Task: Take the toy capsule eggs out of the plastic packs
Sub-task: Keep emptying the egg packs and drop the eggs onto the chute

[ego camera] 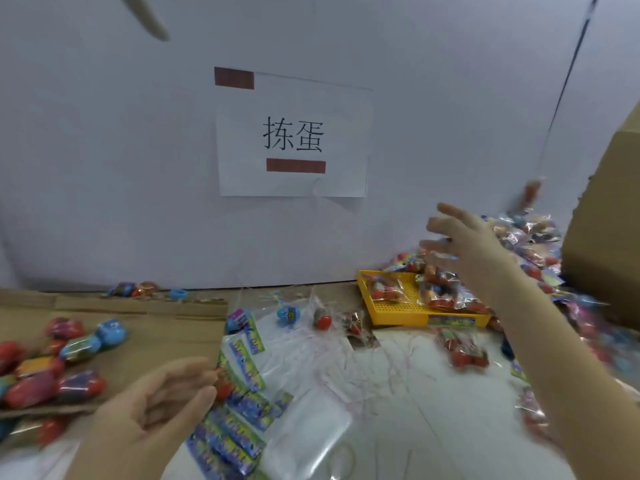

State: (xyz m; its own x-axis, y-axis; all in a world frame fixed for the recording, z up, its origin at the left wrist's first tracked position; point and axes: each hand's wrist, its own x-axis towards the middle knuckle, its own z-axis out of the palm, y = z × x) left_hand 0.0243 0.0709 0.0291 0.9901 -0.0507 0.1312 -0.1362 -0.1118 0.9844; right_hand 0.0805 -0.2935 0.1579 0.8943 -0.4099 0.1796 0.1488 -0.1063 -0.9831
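- Toy capsule eggs [78,382], already loose, lie heaped on a brown cardboard sheet [156,327] at about 8 o'clock in the view. They are red, blue and multicoloured, and blurred toward the edge.
- Two more loose ones, a blue egg [285,313] and a red egg [322,319], sit near the middle on the white surface [398,393], among thin scraps of clear film.
- Plastic packs [441,289] with eggs inside rest in a yellow tray [391,311] at 3 o'clock.
- A larger heap [533,244] of such packs is piled beyond the tray toward 2 o'clock, against the white wall [104,150] and beside a cardboard box [609,220].
- One filled pack [464,353] lies on the surface just in front of the tray, at 4 o'clock.
- Empty wrappers [242,396] with printed header cards overlap one another at 6 o'clock.
- Left hand [156,407] is at 7 o'clock, its fingers loosely curved and holding nothing that can be made out. A red blur sits right at its fingertips, and whether they touch it cannot be told.
- Right hand [464,244] is raised at 2 o'clock above the tray, its fingers spread and straight, gripping nothing.
- Paper sign [294,133] is taped to the wall at 12 o'clock.
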